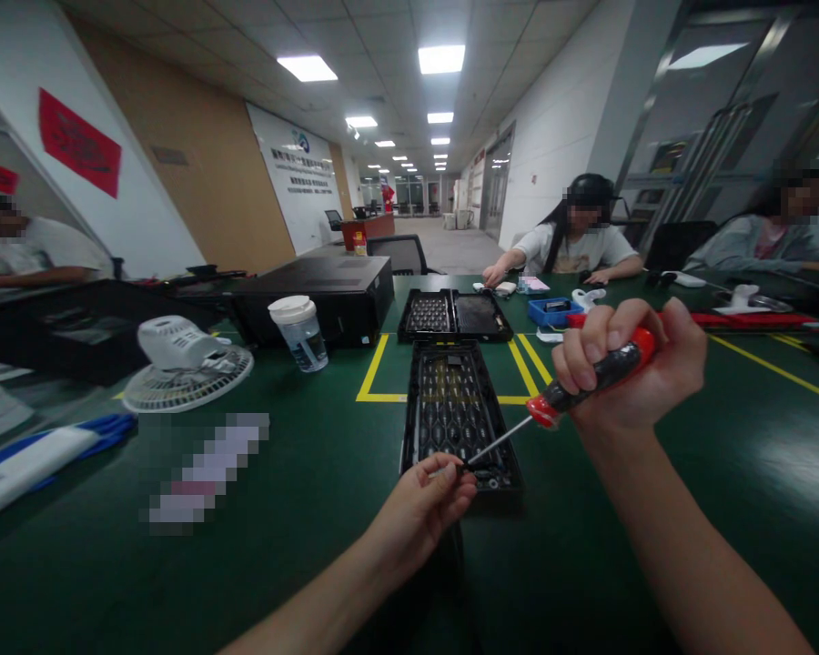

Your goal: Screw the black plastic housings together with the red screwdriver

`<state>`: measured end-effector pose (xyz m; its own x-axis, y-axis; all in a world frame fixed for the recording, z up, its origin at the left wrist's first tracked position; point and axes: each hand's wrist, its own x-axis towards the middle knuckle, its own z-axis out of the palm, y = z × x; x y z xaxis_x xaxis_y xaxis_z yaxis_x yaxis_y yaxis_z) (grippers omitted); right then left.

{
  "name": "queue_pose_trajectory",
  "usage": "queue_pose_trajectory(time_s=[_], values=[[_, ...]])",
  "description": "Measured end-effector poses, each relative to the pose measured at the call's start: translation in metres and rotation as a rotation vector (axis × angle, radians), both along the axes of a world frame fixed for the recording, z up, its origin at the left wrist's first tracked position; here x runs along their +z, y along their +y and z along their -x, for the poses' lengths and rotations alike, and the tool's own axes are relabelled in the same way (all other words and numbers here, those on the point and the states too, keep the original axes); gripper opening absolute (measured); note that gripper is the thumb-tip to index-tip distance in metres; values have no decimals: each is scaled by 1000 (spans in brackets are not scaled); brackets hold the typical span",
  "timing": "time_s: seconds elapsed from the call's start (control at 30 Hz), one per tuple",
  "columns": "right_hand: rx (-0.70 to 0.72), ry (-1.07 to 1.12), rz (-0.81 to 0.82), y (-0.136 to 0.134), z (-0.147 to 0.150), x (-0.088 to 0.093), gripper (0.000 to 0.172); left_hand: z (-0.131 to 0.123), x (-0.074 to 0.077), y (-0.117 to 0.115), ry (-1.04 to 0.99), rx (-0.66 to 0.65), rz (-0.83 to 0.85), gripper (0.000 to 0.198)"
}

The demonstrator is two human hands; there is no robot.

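Observation:
My right hand point(624, 364), fingers wrapped tight, grips a screwdriver point(591, 373) by its red and black handle. The metal shaft points down and left. At the shaft's tip, my left hand point(437, 500) has thumb and forefinger pinched together around a small dark piece; its kind is too small to make out. Both the tip and the pinching fingers are over the near end of an open black tool case point(443, 400), which has rows of small metal pieces set in shaped slots.
Behind that case lies another open black case point(454, 314). A blue tray point(552, 312) is beyond it on the right. To the left are a lidded cup point(300, 337), a white fan point(187, 364) and a big black box point(314, 291). Several people sit around the green table point(300, 564).

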<state>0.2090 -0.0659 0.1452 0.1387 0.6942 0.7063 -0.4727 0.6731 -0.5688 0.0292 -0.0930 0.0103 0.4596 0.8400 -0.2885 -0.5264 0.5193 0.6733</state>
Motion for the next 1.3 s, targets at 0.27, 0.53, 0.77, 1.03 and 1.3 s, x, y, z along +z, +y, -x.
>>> queue_pose_trajectory(time_s=[0.27, 0.53, 0.77, 1.03, 1.3], values=[[-82, -65, -7, -10, 2, 2, 40, 2, 0, -1, 13, -28, -76, 20], [-53, -2, 2, -8, 12, -1, 34, 3, -5, 3, 160, 53, -169, 25], [1, 36, -65, -8, 19, -7, 28, 5, -4, 7, 238, 98, -251, 26], [-29, 33, -71, -10, 15, -2, 27, 8, -2, 11, 300, 25, -341, 32], [-118, -10, -88, 4, 5, -6, 28, 36, -2, 38, 772, 237, -715, 34]])
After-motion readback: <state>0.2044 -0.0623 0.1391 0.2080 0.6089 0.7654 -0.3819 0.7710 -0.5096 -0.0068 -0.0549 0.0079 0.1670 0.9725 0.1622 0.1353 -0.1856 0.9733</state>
